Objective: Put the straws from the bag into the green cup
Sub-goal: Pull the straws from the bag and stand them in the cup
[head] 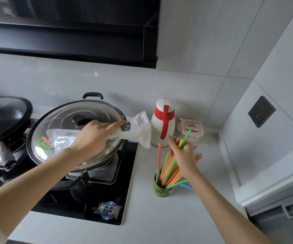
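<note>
My 2 hands, beside the black hob [107, 199].
Over the glass-lidded steel pan [68, 120] my left hand [94, 136] grips the crinkled white plastic bag [139, 131]; my right hand [182, 154] pinches several bright plastic straws [166, 164], fanned upright in the green cup [159, 191].

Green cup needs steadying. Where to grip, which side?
Grip the green cup round its lower wall, coming from its left, the stove side. The straws fan up and to the right over the rim, and the right hand, holding a bunch, sits above them, so the top and right look blocked.
</note>
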{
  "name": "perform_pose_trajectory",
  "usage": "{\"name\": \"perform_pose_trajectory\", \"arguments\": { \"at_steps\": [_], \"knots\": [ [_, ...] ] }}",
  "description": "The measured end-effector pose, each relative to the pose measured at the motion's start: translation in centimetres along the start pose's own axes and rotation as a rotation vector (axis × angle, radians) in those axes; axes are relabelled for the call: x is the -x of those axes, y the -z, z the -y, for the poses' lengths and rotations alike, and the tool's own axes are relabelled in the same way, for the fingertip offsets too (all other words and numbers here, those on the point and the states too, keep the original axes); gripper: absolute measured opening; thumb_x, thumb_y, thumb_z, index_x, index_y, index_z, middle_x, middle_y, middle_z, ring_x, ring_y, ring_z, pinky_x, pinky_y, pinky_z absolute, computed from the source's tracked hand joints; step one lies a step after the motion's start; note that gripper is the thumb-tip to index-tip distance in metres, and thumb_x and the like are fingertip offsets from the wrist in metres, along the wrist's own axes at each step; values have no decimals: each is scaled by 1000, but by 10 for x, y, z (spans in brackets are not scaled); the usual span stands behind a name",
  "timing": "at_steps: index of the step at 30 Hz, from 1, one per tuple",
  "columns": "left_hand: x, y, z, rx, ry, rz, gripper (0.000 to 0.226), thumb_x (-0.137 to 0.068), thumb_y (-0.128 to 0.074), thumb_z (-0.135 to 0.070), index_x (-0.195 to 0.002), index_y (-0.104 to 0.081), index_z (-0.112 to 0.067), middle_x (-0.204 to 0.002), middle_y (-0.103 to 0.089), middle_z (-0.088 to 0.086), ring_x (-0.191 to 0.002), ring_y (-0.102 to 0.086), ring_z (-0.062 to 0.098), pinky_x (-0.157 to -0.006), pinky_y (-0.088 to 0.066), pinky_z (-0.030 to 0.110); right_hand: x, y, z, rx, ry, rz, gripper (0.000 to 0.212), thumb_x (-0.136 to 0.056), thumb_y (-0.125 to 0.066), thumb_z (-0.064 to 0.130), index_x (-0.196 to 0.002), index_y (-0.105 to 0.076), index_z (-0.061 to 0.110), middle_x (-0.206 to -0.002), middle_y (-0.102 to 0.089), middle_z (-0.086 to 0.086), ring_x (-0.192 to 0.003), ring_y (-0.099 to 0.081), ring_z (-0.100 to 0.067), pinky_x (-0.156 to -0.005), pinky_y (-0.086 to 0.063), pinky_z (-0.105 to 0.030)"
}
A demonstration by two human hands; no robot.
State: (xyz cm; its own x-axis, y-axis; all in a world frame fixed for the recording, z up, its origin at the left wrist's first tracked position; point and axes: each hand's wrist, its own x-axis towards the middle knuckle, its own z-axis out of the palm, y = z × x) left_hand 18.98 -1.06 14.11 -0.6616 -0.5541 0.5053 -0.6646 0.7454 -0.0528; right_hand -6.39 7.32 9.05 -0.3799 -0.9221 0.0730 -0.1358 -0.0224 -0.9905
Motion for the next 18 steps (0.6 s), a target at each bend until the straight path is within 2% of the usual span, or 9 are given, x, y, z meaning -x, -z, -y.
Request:
{"name": "perform_pose_trajectory", "arguments": {
  "at_steps": [4, 5, 7, 10, 12, 13, 15, 16, 18],
  "knots": [
    [-2, 0, 0, 26, 6, 33, 52, -68, -44, -5, -117, -61, -6, -71, -71, 8, -48, -55, 29, -52, -44, 28, -7, 9, 10, -94, 73, -77, 18, -86, -65, 16, -76, -57, 4, -57, -55, -4, -53, -52, -8, -56, -43, -14],
    [-3, -1, 2, 24, 12, 51, 51, -68, -52, -1, -119, -59, -6, -71, -71, 9, -49, -56, 29, -52, -45, 28, -9, 11, 13, -98, 109, -109, 18, -88, -63, 16, -79, -58, 1, -59, -56, -5, -53, -53, -8, -57, -43, -12],
    [-5, -6, 5, 31, 24, 80, 64, -62, -71, 6, -122, -54, -11, -72, -71, 8, -50, -55, 29, -53, -44, 28, -12, 13, 17, -11, 190, -151, 27, -93, -55, 20, -76, -57, -2, -58, -55, -4, -53, -53, -8, -58, -43, -12],
    [-9, -12, 7, 38, 26, 100, 76, -60, -80, 0, -125, -45, -19, -72, -70, 4, -49, -52, 28, -53, -42, 27, -14, 9, 8, 254, 205, -2, 37, -98, -42, 22, -65, -58, 16, -61, -60, 3, -58, -59, -5, -63, -47, -19],
    [-12, -13, 8, 30, 10, 109, 80, -58, -80, 1, -125, -43, -20, -70, -69, 3, -48, -50, 27, -51, -41, 26, -13, 5, -2, 387, 135, 155, 37, -99, -39, 25, -69, -61, 23, -67, -65, 2, -67, -65, -21, -67, -49, -31],
    [-14, -13, 8, 24, -1, 109, 81, -56, -80, 2, -126, -43, -20, -69, -68, 3, -47, -50, 27, -51, -41, 26, -12, 5, -3, 415, 122, 180, 36, -99, -39, 25, -73, -63, 20, -66, -64, 0, -64, -63, -24, -62, -47, -32],
    [-16, -13, 9, 5, -19, 99, 85, -53, -78, 6, -126, -42, -20, -65, -66, 3, -47, -49, 26, -51, -36, 23, -9, 8, 5, 414, 168, 101, 32, -99, -40, 24, -82, -65, 15, -54, -53, 5, -47, -52, -8, -46, -36, -22],
    [-18, -13, 10, -9, -28, 88, 85, -52, -76, 8, -126, -43, -19, -63, -65, 3, -46, -49, 26, -52, -34, 22, -5, 10, 14, 385, 220, 13, 28, -98, -41, 22, -82, -63, 18, -54, -48, 9, -47, -49, -3, -45, -33, -15],
    [-23, -11, 10, -20, -72, 53, 78, -56, -69, 10, -125, -44, -18, -60, -62, 3, -46, -50, 26, -53, -34, 23, -2, 13, 33, 279, 302, -136, 22, -98, -43, 17, -86, -62, 21, -67, -55, 16, -67, -54, 11, -60, -39, -6]
  ]
}}
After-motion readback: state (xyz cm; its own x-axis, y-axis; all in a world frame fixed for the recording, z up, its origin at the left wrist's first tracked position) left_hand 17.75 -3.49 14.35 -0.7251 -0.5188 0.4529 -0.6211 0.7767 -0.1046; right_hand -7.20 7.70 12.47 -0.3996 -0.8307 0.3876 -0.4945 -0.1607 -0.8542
